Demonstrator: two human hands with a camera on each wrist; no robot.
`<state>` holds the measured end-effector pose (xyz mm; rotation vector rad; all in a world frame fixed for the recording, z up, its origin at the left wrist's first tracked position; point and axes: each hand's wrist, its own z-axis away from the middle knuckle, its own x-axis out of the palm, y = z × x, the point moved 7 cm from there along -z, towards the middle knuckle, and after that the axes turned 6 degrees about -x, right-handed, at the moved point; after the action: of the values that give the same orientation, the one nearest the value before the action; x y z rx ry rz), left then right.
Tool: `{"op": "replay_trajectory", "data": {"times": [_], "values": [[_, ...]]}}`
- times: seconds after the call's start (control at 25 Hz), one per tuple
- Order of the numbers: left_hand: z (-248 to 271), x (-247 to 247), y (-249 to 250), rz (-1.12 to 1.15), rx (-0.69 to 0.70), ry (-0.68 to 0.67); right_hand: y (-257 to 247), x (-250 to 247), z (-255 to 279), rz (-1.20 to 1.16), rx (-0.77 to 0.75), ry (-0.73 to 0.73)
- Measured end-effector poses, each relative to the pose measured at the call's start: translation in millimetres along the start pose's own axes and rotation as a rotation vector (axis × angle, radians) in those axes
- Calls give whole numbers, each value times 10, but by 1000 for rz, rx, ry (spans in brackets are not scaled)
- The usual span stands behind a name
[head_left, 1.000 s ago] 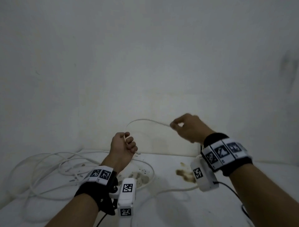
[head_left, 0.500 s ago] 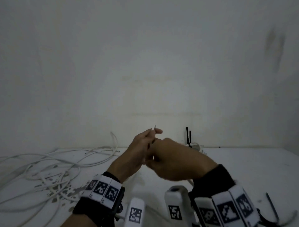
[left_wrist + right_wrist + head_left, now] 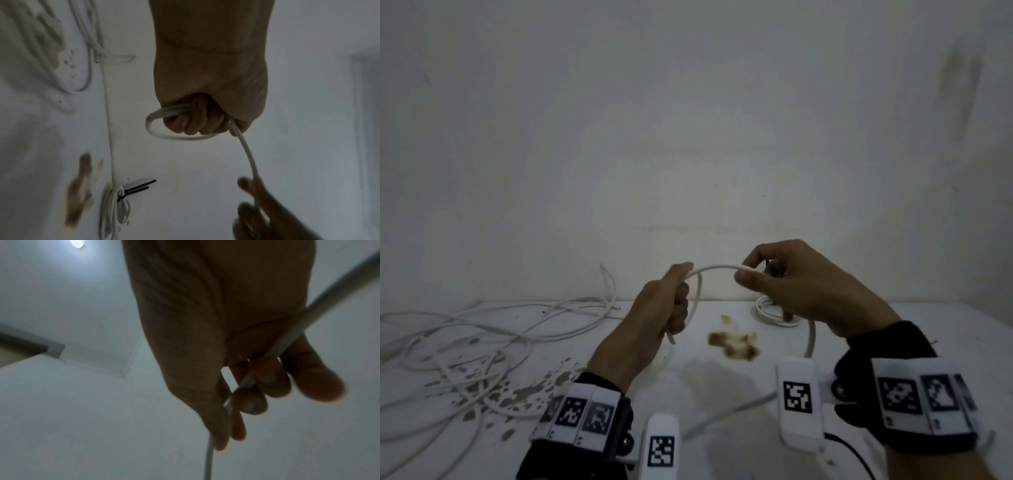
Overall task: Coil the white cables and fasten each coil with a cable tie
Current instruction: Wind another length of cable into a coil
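A white cable (image 3: 714, 268) arcs in the air between my two hands above the white table (image 3: 722, 394). My left hand (image 3: 671, 305) is curled in a fist round a small loop of this cable (image 3: 176, 138), and the cut end sticks out below the fist. My right hand (image 3: 753, 270) pinches the same cable (image 3: 287, 340) a short way off, with the cable running through its fingers (image 3: 267, 378) and down past the wrist. A finished white coil (image 3: 115, 207) bound with a black cable tie (image 3: 135, 188) lies on the table behind my right hand.
A loose tangle of white cables (image 3: 482, 335) spreads over the left of the table. A brown stain (image 3: 736, 344) marks the middle, and grey flecks (image 3: 534, 387) the left. A white wall (image 3: 688, 137) stands close behind.
My hands met close together half a second ago; now they have parted, and a stretch of cable arcs between them. The view has shifted right then back.
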<state>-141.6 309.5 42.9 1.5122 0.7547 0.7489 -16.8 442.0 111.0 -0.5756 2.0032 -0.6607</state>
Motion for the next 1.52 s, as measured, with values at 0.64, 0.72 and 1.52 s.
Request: {"op": "replay_trajectory", "data": {"times": [0.64, 0.72, 1.52], "values": [[104, 38, -24, 31, -82, -264, -20, -89, -12, -135, -34, 661], [92, 76, -37, -54, -66, -256, -12, -168, 20, -182, -43, 706], [99, -212, 246, 733, 9, -280, -434, 581, -39, 57, -258, 68]]}}
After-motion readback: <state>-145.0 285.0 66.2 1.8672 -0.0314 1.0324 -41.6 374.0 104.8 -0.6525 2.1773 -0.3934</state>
